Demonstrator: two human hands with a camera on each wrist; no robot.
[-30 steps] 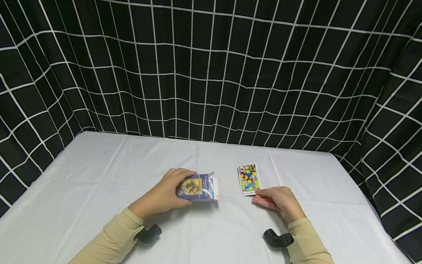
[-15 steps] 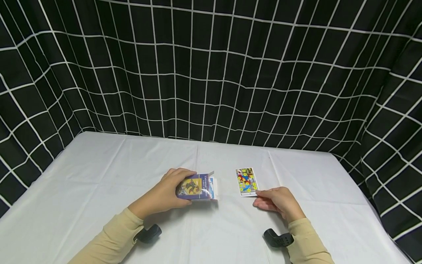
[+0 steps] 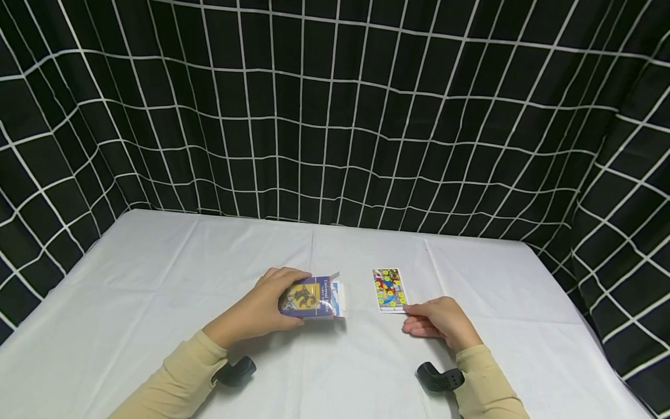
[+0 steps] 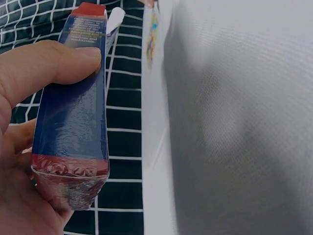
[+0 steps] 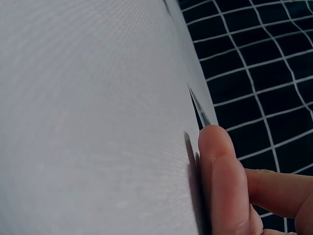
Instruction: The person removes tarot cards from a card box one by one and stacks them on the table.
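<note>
My left hand (image 3: 264, 305) grips a purple-blue tarot card box (image 3: 309, 297) from its left end. In the left wrist view the thumb presses the box's narrow blue side (image 4: 73, 112), and clear wrap shows at its near end. The box's flap end faces right, and a light blue-and-white piece (image 3: 337, 298) shows in the opening. To the right, my right hand (image 3: 442, 320) pinches a colourful tarot card (image 3: 389, 290) with yellow discs by its near right corner. The right wrist view shows the card (image 5: 198, 107) almost edge-on, close above the cloth.
A white cloth (image 3: 173, 262) with fold lines covers the table. Black curtains with a white grid (image 3: 335, 116) stand behind it and at both sides. Each wrist wears a dark band with a camera (image 3: 441, 378).
The right hand has brought the card slightly left and nearer to me, and the card now looks flatter to the table. The left hand and the box have stayed in place.
</note>
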